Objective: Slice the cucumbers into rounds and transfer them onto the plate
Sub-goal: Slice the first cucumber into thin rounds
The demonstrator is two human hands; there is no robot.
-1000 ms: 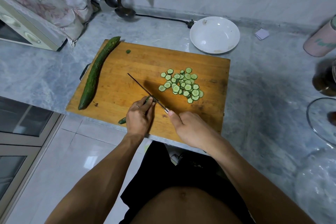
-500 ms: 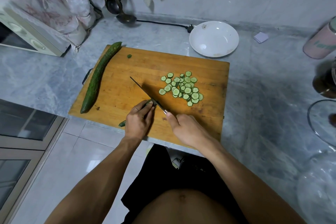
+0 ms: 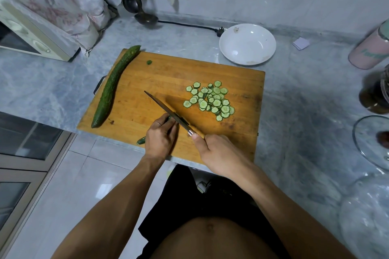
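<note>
A wooden cutting board [image 3: 147, 82] lies on the grey marble counter. My left hand [image 3: 161, 140] holds down a short cucumber stub [image 3: 141, 140], mostly hidden under the palm, its tail poking out at the board's near edge. My right hand [image 3: 219, 153] grips the handle of a knife [image 3: 166, 109], whose blade rests against my left fingertips. A pile of several cucumber rounds [image 3: 210, 100] sits right of the blade. A whole cucumber [image 3: 111, 88] lies along the board's left edge. The white plate [image 3: 247, 44] stands empty beyond the board.
A small green end piece [image 3: 149, 62] lies on the far part of the board. A microwave [image 3: 27, 33] under a cloth stands at left, ladles [image 3: 145, 17] hang at the back. A pink cup [image 3: 370, 50], a dark jar [image 3: 376, 94] and a glass lid [image 3: 372, 143] are at right.
The knife keeps working at the stub beside my left fingers. The view has shifted slightly; the board, the rounds and the whole cucumber stay where they were.
</note>
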